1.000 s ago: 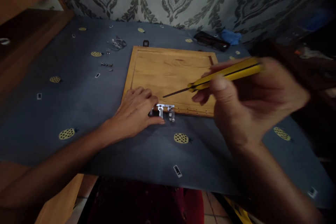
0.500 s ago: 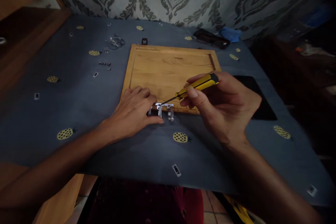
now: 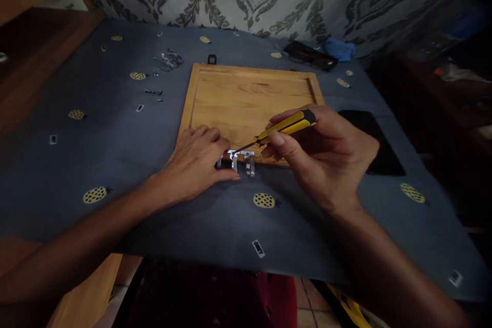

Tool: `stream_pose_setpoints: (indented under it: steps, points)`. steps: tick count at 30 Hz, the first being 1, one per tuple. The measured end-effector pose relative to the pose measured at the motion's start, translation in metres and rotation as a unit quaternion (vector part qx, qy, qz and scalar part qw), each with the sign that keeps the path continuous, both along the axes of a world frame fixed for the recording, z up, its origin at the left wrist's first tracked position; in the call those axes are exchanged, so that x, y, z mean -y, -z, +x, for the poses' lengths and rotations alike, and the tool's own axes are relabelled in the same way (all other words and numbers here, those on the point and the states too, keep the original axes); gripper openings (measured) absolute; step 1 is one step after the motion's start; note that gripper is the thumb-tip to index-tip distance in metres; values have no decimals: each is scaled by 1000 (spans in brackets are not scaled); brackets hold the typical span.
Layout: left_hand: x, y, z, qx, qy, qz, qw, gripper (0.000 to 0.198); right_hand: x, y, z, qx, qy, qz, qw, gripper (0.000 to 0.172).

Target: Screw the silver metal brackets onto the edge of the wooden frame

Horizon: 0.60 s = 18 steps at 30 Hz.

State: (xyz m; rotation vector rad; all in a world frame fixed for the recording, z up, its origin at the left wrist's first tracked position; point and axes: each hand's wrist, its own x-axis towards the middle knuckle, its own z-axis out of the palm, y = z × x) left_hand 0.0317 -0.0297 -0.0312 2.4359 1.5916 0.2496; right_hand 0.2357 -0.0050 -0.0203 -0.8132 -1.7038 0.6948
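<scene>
Surface: blue cloth [image 3: 115, 164] with yellow dotted spots, patterned wall behind.
Left hand: the left hand [image 3: 194, 164] lies flat, fingers loosely spread, pressing on the metal bracket [image 3: 240, 160] at the wooden board's near edge.
Right hand: the right hand [image 3: 326, 156] is closed round the yellow screwdriver [image 3: 286, 126], tip down on the bracket.
Wooden board: the wooden board [image 3: 246, 102] lies flat, mid-cloth.
Left of board: loose small metal parts [image 3: 169, 59].
Beyond board: dark case [image 3: 309, 56] and blue rag [image 3: 338, 50].

A yellow-black screwdriver [image 3: 282, 128] slants tip-down onto a silver hook bracket [image 3: 240, 159] at the wooden board's [image 3: 249, 102] near edge.
</scene>
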Motion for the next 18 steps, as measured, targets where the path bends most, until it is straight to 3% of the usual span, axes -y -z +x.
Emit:
stream_pose_setpoints:
  steps: [10,18]
  points:
    - [0,0,0,-3,2,-4,1000,51,-4,1,-1,37,1,39,999,23]
    - [0,-1,0,0,0,-6,1000,48,-4,-2,-8,51,49,79,994,38]
